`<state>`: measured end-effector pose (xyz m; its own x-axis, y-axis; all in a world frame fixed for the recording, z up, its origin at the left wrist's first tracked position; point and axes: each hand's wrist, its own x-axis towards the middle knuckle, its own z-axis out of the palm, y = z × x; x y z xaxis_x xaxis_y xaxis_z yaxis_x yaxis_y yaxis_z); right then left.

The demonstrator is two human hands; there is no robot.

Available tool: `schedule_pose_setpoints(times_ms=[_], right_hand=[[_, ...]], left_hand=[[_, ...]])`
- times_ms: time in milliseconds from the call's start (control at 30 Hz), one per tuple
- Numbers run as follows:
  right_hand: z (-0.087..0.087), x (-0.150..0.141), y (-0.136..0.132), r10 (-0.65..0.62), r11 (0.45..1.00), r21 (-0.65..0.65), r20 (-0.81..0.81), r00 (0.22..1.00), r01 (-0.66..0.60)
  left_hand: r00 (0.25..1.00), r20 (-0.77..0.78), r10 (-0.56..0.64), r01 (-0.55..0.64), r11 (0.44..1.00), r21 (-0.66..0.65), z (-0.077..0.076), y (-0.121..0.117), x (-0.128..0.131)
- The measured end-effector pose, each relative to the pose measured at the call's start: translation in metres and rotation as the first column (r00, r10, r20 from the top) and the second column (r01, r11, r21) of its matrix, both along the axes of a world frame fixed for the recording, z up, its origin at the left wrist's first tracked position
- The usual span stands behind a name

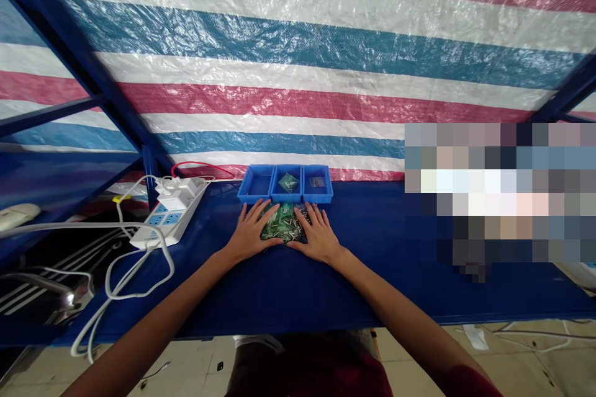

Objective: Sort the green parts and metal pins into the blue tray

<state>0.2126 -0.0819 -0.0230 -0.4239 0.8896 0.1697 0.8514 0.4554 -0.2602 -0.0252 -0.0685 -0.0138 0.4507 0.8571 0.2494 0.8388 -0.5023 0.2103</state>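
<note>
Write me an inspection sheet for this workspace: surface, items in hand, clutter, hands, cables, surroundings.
Surface: blue tabletop, glossy.
Job's things: small metal pieces and green packaging between the hands, in front of three blue bins; the middle one holds a green packet, the right one a small packet.
Clutter: white power strip with adapters, to the left.
Hands: left hand and right hand spread either side of the pieces.
Cables: white cables loop across the table's left end; a red cable arches behind the strip.
Surroundings: striped sheet behind, blue frame, tiled floor; area at right pixelated, cannot tell.
</note>
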Motion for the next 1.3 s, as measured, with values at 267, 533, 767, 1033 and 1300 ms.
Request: schedule_pose_setpoints(times_ms=[267,533,767,1033,1300], right_hand=[[0.002,0.000,0.000,0.002,1.000,-0.023,0.007,1.000,-0.002],[0.004,0.000,-0.001,0.012,0.999,-0.035,0.004,1.000,-0.012],[0.003,0.000,-0.002,0.013,1.000,-0.021,0.010,1.000,-0.013],[0.000,0.000,-0.001,0.013,1.000,0.008,-0.008,1.000,-0.013],[-0.004,0.003,0.002,0.027,1.000,0.002,-0.062,0.998,-0.027]], left_hand=[[0.955,0.174,0.242,-0.211,0.961,-0.181,-0.012,-0.012,-0.006],[0.923,0.367,0.115,-0.071,0.989,-0.130,-0.009,0.000,-0.007],[0.918,0.383,0.103,-0.072,0.993,-0.094,-0.010,0.003,-0.008],[0.965,0.259,0.051,-0.015,0.990,-0.140,-0.005,-0.010,0.001],[0.981,0.192,0.020,0.002,0.994,-0.112,-0.002,-0.011,0.000]])
